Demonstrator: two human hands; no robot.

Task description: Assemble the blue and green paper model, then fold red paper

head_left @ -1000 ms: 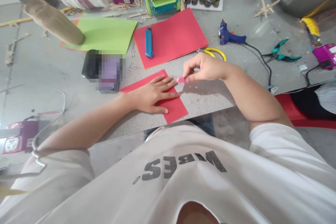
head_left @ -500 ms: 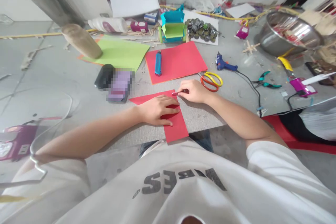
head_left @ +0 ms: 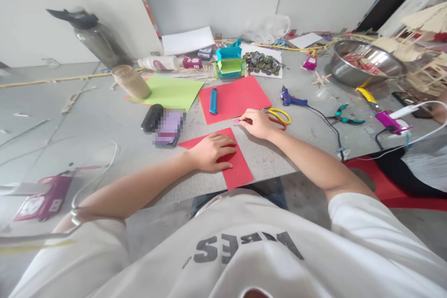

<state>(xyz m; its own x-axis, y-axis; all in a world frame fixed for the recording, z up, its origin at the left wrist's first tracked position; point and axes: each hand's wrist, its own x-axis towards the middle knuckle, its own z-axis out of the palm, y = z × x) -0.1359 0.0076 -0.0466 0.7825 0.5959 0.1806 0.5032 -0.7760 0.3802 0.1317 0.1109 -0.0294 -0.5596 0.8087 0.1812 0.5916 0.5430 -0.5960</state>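
Observation:
My left hand (head_left: 213,151) lies with spread fingers on a folded red paper (head_left: 240,171) at the table's front edge. Just beyond the paper's right corner, my right hand (head_left: 257,124) is closed on a small pink item (head_left: 238,121), too small to name. Behind both hands rests a stack of red sheets (head_left: 244,93) with a blue cutter (head_left: 213,101) on top. Scissors with yellow and orange handles (head_left: 280,115) lie partly behind my right hand. A phone (head_left: 169,126) and a black rounded object (head_left: 152,118) are left of the paper.
Farther back are a tan cup (head_left: 131,82), a green sheet (head_left: 174,91), a blue and green paper model (head_left: 229,61) and bottle caps (head_left: 262,63). On the right stand a glue gun (head_left: 292,98), pliers (head_left: 345,116) and a metal bowl (head_left: 366,63).
My right hand has moved away from the folded paper's upper corner, still holding the small pink item. My left hand stays on the paper. The camera view has tilted upward.

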